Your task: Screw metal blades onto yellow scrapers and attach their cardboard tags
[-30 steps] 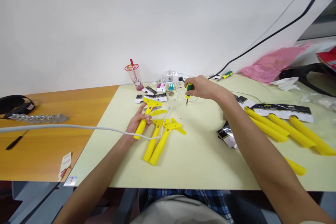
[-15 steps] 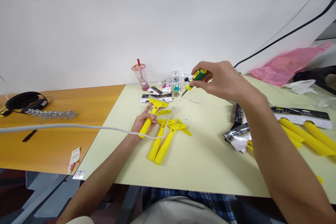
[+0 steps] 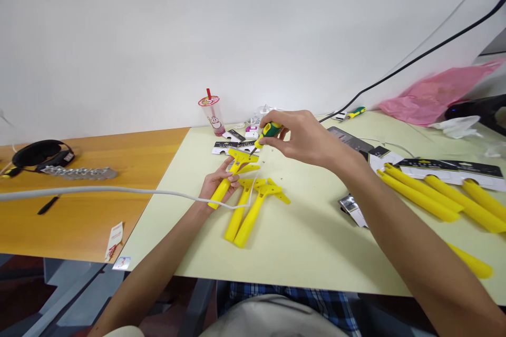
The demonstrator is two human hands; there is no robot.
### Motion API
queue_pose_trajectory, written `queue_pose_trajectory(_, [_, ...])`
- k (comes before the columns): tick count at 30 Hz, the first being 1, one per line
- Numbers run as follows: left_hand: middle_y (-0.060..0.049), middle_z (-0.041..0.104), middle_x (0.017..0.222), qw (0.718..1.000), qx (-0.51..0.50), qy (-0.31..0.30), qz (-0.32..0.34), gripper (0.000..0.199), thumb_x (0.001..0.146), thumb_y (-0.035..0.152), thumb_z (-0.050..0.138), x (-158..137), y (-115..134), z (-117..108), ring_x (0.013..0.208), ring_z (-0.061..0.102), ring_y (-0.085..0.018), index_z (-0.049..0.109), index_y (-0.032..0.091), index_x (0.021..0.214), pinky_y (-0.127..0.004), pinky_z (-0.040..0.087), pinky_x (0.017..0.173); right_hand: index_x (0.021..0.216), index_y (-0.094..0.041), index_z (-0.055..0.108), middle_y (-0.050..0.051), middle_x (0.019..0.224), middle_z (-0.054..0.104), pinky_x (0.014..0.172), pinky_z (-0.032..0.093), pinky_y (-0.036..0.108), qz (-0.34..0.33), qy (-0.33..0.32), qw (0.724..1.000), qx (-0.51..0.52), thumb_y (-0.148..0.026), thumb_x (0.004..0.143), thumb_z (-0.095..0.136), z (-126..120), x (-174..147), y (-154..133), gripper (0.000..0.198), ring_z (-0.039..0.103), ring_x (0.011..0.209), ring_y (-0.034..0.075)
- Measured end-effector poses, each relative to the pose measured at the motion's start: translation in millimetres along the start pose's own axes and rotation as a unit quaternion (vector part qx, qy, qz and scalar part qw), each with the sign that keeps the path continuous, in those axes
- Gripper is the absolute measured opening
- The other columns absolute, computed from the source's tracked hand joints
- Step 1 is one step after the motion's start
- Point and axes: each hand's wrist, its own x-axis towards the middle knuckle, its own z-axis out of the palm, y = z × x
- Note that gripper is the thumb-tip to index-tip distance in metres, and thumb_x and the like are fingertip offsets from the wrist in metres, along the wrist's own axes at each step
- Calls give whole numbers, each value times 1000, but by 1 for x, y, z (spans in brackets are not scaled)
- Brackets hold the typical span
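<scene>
My left hand point(image 3: 216, 184) is closed around the handle of a yellow scraper point(image 3: 222, 189), its wide head tilted up and away from me. My right hand point(image 3: 294, 134) grips a green and yellow screwdriver point(image 3: 271, 130) from above. The screwdriver's dark tip reaches the scraper's head near its right side; whether it sits in a screw is too small to tell. Just right of my left hand, more yellow scrapers point(image 3: 251, 216) lie on the pale table point(image 3: 308, 253), handles toward me. A white cable passes across in front of the held scraper.
A lidded cup with a red straw point(image 3: 213, 116) stands by the wall. Black and white packaging cards point(image 3: 454, 171) and yellow handles point(image 3: 419, 197) lie at right, near a pink bag point(image 3: 438, 95). A second screwdriver point(image 3: 357, 112) rests at the back. Headphones point(image 3: 39, 154) are far left.
My right hand has brought the screwdriver left and down, from above the table to the head of the scraper. My left hand still holds the scraper in nearly the same place.
</scene>
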Motion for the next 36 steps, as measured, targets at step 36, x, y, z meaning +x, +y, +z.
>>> queue_pose_trajectory(36, [-14, 69, 141, 1000, 5, -7, -2, 71, 77, -1, 68, -1, 0, 1, 62, 54, -3, 63, 26, 143, -20, 48, 61, 109, -24, 71, 6, 103, 81, 79, 52, 32, 9, -27, 999, -17, -31, 98, 75, 5, 3, 5, 14, 75, 85, 22])
